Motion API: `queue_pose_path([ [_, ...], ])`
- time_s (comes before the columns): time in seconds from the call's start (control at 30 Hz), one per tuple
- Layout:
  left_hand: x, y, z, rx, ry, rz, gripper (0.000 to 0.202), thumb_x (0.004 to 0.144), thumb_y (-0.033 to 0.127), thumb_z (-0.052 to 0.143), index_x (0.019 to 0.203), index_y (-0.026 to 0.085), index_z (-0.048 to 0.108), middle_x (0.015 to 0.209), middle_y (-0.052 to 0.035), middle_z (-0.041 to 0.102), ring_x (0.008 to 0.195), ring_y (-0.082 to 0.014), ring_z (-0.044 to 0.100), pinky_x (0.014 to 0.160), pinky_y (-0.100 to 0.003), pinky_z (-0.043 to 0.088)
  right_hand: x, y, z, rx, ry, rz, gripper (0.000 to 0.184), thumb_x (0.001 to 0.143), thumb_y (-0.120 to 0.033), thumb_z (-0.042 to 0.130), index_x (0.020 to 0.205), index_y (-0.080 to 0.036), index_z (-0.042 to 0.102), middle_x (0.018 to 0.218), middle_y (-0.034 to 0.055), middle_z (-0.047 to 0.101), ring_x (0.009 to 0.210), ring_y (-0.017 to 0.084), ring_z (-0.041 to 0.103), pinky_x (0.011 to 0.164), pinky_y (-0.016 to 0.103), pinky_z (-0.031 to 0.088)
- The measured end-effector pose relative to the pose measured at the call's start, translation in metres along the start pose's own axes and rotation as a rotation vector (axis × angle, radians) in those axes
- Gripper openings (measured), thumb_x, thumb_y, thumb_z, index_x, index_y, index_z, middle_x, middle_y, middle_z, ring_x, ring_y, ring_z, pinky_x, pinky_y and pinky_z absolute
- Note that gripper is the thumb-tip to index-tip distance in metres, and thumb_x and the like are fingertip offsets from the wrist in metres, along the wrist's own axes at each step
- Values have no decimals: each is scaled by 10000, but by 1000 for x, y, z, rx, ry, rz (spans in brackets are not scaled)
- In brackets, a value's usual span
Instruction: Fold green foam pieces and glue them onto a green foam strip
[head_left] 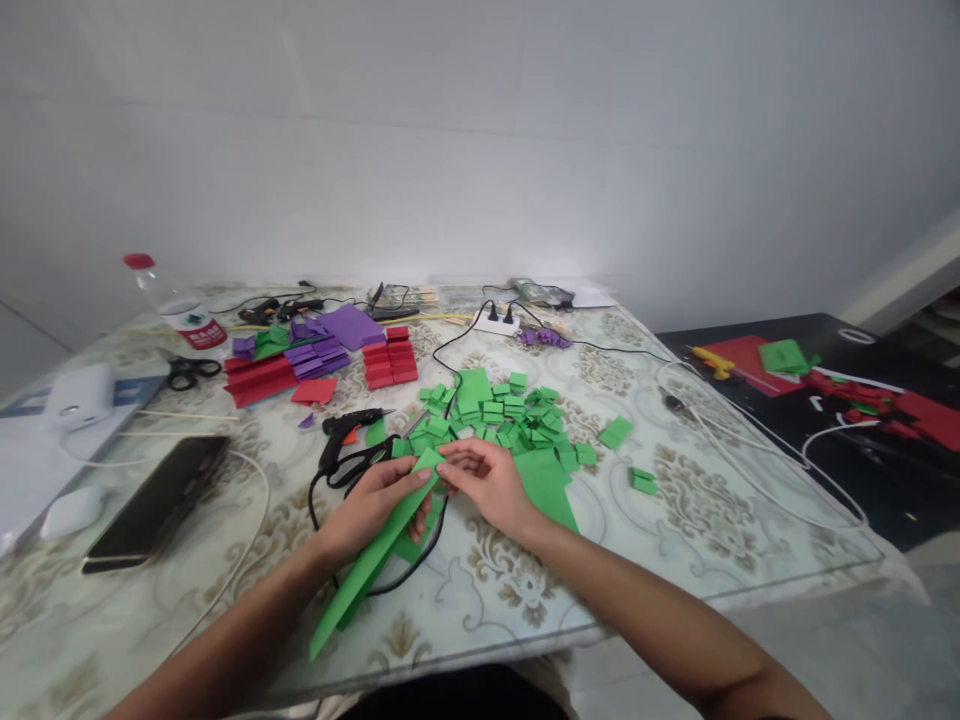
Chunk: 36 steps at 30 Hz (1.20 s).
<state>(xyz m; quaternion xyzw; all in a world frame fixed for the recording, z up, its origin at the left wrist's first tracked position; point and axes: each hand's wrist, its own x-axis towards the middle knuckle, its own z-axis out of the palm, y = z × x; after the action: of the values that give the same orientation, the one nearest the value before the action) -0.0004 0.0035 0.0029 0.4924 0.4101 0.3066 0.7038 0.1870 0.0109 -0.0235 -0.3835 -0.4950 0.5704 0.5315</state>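
Observation:
A long folded strip of green paper slants from the near table edge up to both hands. My left hand is closed around its upper part, thumb on top. At the strip's far end, the fingertips of my right hand pinch the paper. Just beyond lies a heap of small folded green paper pieces. A larger green sheet rests partly under my right wrist. Left of the hands are a black glue gun and black-handled scissors, partly hidden by my left hand.
Red folded strips and purple paper lie farther back. A bottle, second scissors and a phone are at left. Cords run from a power strip. A black table at right carries red and green paper.

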Motion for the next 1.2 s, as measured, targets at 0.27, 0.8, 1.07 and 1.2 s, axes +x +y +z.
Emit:
queue_pose_path([
  [0.27,0,2,1,79,44,64,345,859,508,727,866,170,657,667,-14,681,586,-153,615,565,-242,479,0,-2,0,-22,3,32,261,682,-359,897,837,-182,785,647,-1,716,550,128,642,570,248,569],
  [0.8,1,0,1,77,169,48,426,774,572,768,810,166,643,603,36,550,493,-101,475,479,-208,377,-1,0,1,34,-32,51,342,618,-327,932,900,-181,806,710,13,753,619,152,691,618,274,602],
  [1.07,0,1,1,39,171,34,403,790,553,767,780,175,627,562,36,576,457,-99,493,453,-199,373,0,1,0,48,-33,67,329,643,-324,920,923,-187,812,746,24,771,647,157,705,600,263,595],
  [1.2,0,0,0,29,176,35,401,795,551,764,778,173,631,548,28,597,446,-100,496,452,-199,372,1,1,-2,43,-45,77,350,628,-326,931,925,-184,813,733,25,769,645,165,708,600,271,592],
])
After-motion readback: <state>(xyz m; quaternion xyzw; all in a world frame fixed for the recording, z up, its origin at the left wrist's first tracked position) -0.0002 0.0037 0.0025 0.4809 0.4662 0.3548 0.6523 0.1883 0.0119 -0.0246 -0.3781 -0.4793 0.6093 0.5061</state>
